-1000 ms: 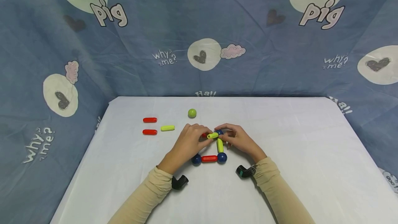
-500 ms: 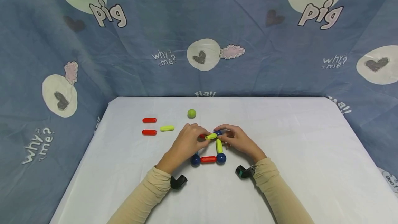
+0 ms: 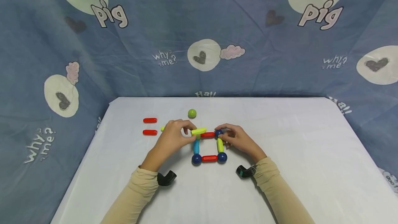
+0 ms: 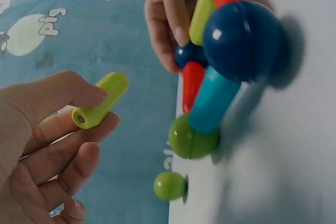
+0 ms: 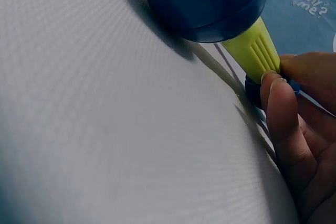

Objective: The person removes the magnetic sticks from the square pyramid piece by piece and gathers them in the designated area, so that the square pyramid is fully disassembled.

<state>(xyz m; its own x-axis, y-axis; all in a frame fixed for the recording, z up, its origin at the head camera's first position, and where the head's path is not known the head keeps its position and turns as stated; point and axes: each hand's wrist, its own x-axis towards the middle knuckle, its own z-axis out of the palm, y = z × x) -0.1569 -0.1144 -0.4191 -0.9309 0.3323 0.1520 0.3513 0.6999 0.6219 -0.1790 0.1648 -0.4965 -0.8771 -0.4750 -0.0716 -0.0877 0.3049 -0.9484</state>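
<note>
A yellow-green ribbed rod (image 4: pixel 107 97) with a round grey inset in its end is pinched by the left hand (image 3: pixel 172 137), the fingers clamped on it against the thumb. It is held raised at the far left corner of a four-sided frame (image 4: pixel 210 100) of glossy rods and balls, apart from it. At the frame's far right corner, a dark blue glossy ball (image 3: pixel 218 133) is gripped by the right hand (image 3: pixel 237 137), its fingers clamped where a yellow-green side rod (image 3: pixel 220 145) is joined to it.

The frame's near side is formed by a red rod (image 3: pixel 209 158) between two dark blue balls, its left side by a light blue rod (image 3: pixel 196 147), its far side by another red rod (image 3: pixel 207 134). Left of the frame, two loose red rods (image 3: pixel 150 132) are laid on the white-covered surface (image 3: pixel 280 123), and a loose yellow-green rod (image 3: pixel 162 128) is mostly hidden by the left hand. Beyond the frame, a loose green ball (image 3: pixel 192 113) is seen.
</note>
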